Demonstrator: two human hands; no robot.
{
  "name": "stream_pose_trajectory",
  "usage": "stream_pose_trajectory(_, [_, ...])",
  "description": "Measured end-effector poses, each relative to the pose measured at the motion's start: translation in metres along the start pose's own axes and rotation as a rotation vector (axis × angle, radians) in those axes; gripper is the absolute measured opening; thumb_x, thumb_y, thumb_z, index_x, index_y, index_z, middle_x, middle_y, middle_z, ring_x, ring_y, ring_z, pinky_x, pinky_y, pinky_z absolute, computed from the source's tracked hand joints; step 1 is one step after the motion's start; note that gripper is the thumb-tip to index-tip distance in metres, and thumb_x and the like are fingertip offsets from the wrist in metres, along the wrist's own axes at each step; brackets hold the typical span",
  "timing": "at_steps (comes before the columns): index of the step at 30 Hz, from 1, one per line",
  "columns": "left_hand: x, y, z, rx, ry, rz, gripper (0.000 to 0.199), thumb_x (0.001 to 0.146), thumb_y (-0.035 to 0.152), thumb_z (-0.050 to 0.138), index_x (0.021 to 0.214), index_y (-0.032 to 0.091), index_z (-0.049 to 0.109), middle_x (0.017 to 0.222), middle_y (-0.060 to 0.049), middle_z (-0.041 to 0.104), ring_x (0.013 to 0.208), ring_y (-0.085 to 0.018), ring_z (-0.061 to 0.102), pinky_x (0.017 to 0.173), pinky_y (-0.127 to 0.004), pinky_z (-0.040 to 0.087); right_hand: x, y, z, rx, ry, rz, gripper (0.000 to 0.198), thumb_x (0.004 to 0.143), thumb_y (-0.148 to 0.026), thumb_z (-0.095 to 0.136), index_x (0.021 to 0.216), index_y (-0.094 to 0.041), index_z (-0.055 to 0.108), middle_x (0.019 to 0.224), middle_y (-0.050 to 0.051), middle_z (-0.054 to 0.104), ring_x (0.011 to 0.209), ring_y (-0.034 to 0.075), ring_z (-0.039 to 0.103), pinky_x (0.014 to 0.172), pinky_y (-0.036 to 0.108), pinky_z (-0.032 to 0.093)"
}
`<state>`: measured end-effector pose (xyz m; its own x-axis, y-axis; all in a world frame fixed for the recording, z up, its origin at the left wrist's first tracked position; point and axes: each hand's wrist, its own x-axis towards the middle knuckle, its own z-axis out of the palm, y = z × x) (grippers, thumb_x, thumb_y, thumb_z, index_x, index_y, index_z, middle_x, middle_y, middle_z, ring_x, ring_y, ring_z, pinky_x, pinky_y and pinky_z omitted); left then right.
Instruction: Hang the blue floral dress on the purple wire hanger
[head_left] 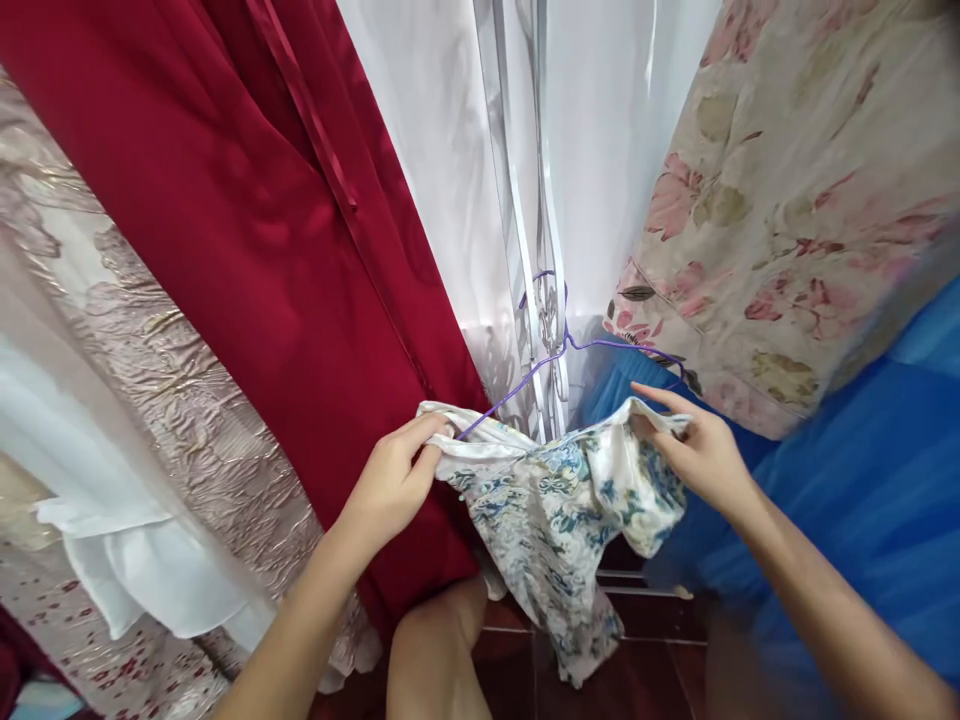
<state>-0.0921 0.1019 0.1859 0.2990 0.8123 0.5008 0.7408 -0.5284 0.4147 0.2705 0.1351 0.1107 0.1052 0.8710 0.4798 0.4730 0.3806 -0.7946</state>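
A white garment with a blue and green floral print hangs in front of me, its upper edge spread between both hands. My left hand pinches the white-lined left corner of that edge, with the left arm of a thin purple hanger reaching into the opening beside the fingertips. At the right corner, my right hand holds the fabric at the thumb, while the index finger extends above the edge. The hanger's right arm lies outside the garment, above my right hand. Its hook is up at the silver straps.
Silver metal straps or bars hang before white fabric. A dark red satin garment hangs at left, beside a textured pinkish one. On the right are a floral dress and blue fabric. Dark red tiles lie below.
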Motion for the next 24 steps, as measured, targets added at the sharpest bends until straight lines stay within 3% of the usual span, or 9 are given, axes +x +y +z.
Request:
stream_pose_trajectory(3, [0.014, 0.023, 0.013, -0.089, 0.061, -0.025, 0.015, 0.091, 0.017, 0.048, 0.088, 0.02, 0.063, 0.09, 0.001, 0.069, 0.079, -0.017, 0.063, 0.071, -0.026, 0.046, 0.022, 0.015, 0.004, -0.172, -0.083, -0.074, 0.034, 0.091, -0.047, 0.055, 0.091, -0.019, 0.073, 0.073, 0.002, 0.068, 0.065, 0.018, 0.056, 0.058, 0.027, 0.038])
stream_pose_trajectory(6, [0.025, 0.037, 0.028, -0.161, 0.151, -0.046, 0.013, 0.086, 0.013, 0.053, 0.091, 0.021, 0.063, 0.089, 0.001, 0.07, 0.081, -0.017, 0.066, 0.071, -0.025, 0.049, 0.024, 0.017, 0.01, -0.264, -0.142, -0.121, 0.036, 0.092, -0.042, 0.053, 0.069, -0.017, 0.064, 0.056, -0.002, 0.055, 0.056, 0.014, 0.047, 0.054, 0.025, 0.032])
stream_pose_trajectory(9, [0.036, 0.047, 0.037, -0.065, 0.279, 0.051, 0.016, 0.086, 0.013, 0.056, 0.096, 0.021, 0.065, 0.109, -0.003, 0.067, 0.103, -0.019, 0.064, 0.087, -0.029, 0.05, 0.003, 0.0, 0.016, -0.231, -0.2, -0.152, 0.035, 0.095, -0.037, 0.05, 0.069, -0.016, 0.063, 0.057, -0.003, 0.054, 0.057, 0.013, 0.047, 0.055, 0.023, 0.032])
stream_pose_trajectory(12, [0.045, 0.052, 0.04, 0.081, 0.377, 0.064, 0.021, 0.091, 0.022, 0.059, 0.111, 0.022, 0.064, 0.128, -0.006, 0.059, 0.111, -0.021, 0.061, 0.088, -0.031, 0.049, -0.027, -0.014, 0.017, -0.142, -0.238, -0.165, 0.034, 0.098, -0.032, 0.045, 0.083, -0.016, 0.071, 0.069, -0.001, 0.066, 0.065, 0.016, 0.058, 0.063, 0.024, 0.04])
stream_pose_trajectory(15, [0.048, 0.045, 0.041, 0.072, 0.383, 0.08, 0.014, 0.091, 0.029, 0.064, 0.102, 0.021, 0.068, 0.107, -0.003, 0.07, 0.092, -0.018, 0.066, 0.08, -0.028, 0.051, -0.047, -0.006, 0.003, -0.039, -0.113, -0.19, 0.027, 0.095, -0.026, 0.051, 0.106, -0.02, 0.075, 0.095, 0.005, 0.076, 0.087, 0.023, 0.068, 0.079, 0.031, 0.05])
stream_pose_trajectory(17, [0.046, 0.037, 0.042, 0.01, 0.364, 0.141, 0.01, 0.09, 0.029, 0.066, 0.09, 0.02, 0.071, 0.09, 0.0, 0.073, 0.082, -0.016, 0.068, 0.077, -0.025, 0.051, -0.047, 0.007, -0.013, -0.062, 0.112, -0.212, 0.027, 0.091, -0.026, 0.058, 0.113, -0.023, 0.074, 0.103, 0.007, 0.074, 0.094, 0.025, 0.068, 0.085, 0.036, 0.051])
stream_pose_trajectory(20, [0.043, 0.03, 0.044, -0.053, 0.369, 0.188, 0.009, 0.089, 0.027, 0.068, 0.087, 0.02, 0.074, 0.087, 0.001, 0.075, 0.077, -0.014, 0.068, 0.075, -0.023, 0.052, -0.028, 0.018, -0.039, -0.215, 0.423, -0.27, 0.026, 0.085, -0.03, 0.066, 0.109, -0.026, 0.077, 0.117, 0.01, 0.066, 0.106, 0.029, 0.063, 0.09, 0.041, 0.05])
stream_pose_trajectory(22, [0.043, 0.03, 0.044, -0.07, 0.355, 0.166, 0.01, 0.088, 0.029, 0.069, 0.087, 0.021, 0.074, 0.086, 0.002, 0.075, 0.075, -0.014, 0.069, 0.073, -0.022, 0.052, -0.008, 0.015, -0.053, -0.256, 0.399, -0.302, 0.024, 0.084, -0.029, 0.065, 0.105, -0.024, 0.077, 0.122, 0.01, 0.064, 0.112, 0.031, 0.06, 0.093, 0.042, 0.048])
stream_pose_trajectory(24, [0.044, 0.03, 0.041, -0.059, 0.328, 0.13, 0.012, 0.088, 0.031, 0.068, 0.087, 0.022, 0.074, 0.088, 0.002, 0.076, 0.077, -0.015, 0.069, 0.074, -0.022, 0.051, 0.009, 0.007, -0.063, -0.188, 0.24, -0.249, 0.022, 0.088, -0.029, 0.06, 0.1, -0.022, 0.076, 0.105, 0.008, 0.071, 0.099, 0.028, 0.064, 0.085, 0.039, 0.05])
